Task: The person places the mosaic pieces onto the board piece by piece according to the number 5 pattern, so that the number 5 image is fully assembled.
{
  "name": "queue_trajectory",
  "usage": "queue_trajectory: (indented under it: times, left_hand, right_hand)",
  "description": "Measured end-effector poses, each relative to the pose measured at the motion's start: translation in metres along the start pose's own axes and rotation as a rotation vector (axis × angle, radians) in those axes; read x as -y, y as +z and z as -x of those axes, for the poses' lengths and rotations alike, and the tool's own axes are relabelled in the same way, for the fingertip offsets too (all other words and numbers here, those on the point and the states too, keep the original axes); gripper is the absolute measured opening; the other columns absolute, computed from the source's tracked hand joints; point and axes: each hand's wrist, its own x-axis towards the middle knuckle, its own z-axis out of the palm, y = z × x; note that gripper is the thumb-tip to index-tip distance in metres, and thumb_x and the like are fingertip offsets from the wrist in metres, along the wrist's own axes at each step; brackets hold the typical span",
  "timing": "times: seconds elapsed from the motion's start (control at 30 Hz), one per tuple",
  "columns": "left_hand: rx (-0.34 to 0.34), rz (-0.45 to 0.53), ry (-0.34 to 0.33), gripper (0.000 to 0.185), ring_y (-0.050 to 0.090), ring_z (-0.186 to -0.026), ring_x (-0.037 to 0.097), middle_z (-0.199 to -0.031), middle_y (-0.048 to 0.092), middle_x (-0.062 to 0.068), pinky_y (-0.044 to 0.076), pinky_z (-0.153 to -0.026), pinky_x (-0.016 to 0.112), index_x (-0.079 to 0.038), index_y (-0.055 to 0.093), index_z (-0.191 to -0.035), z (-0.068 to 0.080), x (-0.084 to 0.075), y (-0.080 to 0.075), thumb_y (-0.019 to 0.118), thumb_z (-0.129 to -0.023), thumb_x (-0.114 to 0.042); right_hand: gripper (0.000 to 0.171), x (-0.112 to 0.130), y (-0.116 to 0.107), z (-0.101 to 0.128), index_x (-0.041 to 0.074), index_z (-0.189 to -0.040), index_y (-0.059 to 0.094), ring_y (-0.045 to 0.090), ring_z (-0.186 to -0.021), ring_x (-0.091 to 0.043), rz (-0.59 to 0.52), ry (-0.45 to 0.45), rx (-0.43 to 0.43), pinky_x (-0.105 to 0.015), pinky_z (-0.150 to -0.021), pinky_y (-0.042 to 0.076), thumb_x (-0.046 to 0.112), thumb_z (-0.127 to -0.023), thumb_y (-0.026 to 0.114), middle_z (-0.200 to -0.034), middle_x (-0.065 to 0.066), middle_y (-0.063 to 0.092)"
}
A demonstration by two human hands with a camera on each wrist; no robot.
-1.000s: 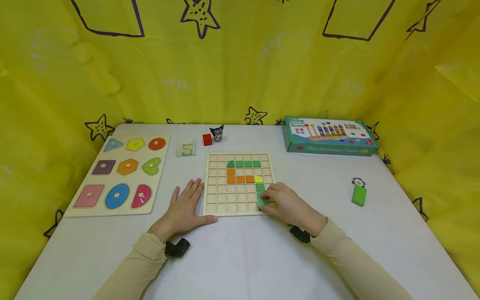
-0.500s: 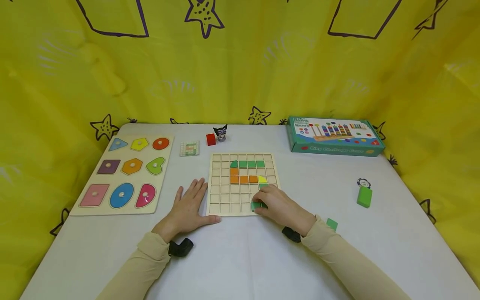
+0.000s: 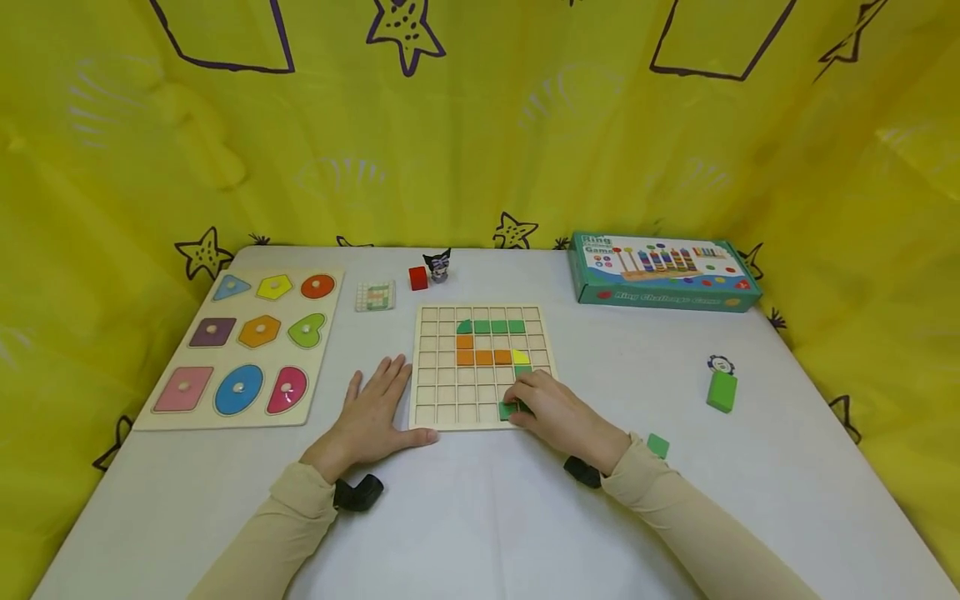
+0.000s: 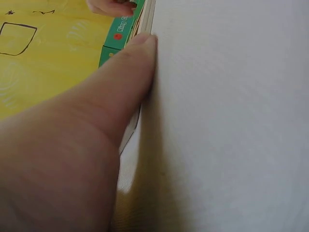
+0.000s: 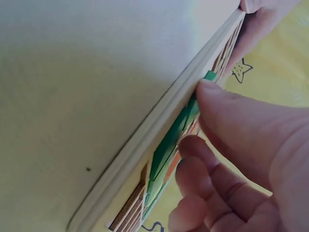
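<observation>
A wooden grid board point(image 3: 438, 367) lies in the middle of the table, with green, orange and yellow tiles in its upper cells. My right hand point(image 3: 525, 402) rests on the board's near right corner, thumb and curled fingers pinching a green tile point(image 3: 507, 410) at the bottom row. The right wrist view shows this green tile point(image 5: 174, 140) tilted on edge against the board point(image 5: 145, 140), under my thumb. My left hand point(image 3: 378, 400) lies flat on the table against the board's left side. Its thumb point(image 4: 125, 72) presses along the board's near edge point(image 4: 147, 19).
A shape puzzle board point(image 3: 243, 346) lies at the left. A small card point(image 3: 374, 296), red cube point(image 3: 417, 278) and figurine point(image 3: 437, 267) stand behind the grid. A ring game box point(image 3: 663, 271) is back right. A green block point(image 3: 722, 391) and loose green tile point(image 3: 657, 446) lie right.
My right hand has slid the green tile a little to the left along the board's bottom row. A loose green tile by my right sleeve has come into view. The left hand stayed put.
</observation>
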Motion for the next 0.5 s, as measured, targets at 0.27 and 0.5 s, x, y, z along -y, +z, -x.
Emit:
queue_trajectory:
  times: [0.27,0.5]
  left_hand:
    - [0.012,0.018,0.005,0.117,0.006,-0.147,0.033,-0.160,0.016,0.015,-0.004,-0.112,0.060,0.000,0.024,-0.153,0.001,0.000,0.001,0.063,-0.074,-0.076]
    - [0.013,0.011,0.009,0.117,0.005,-0.147,0.034,-0.161,0.015,0.015,-0.004,-0.111,0.060,0.001,0.024,-0.153,-0.001,0.001,-0.001,0.062,-0.074,-0.077]
  right_hand:
    - [0.026,-0.001,-0.005,0.008,0.002,-0.109,0.070,0.053,-0.092,-0.020,-0.001,0.014,-0.013,-0.035,-0.080,0.048,0.013,-0.086,0.076,-0.101,-0.005,0.058]
    - [0.020,-0.030,-0.048,0.059,-0.001,-0.108,0.071,0.058,-0.089,-0.020,-0.010,0.155,-0.091,-0.037,-0.076,0.053,0.000,-0.088,0.071,-0.099,-0.006,0.063]
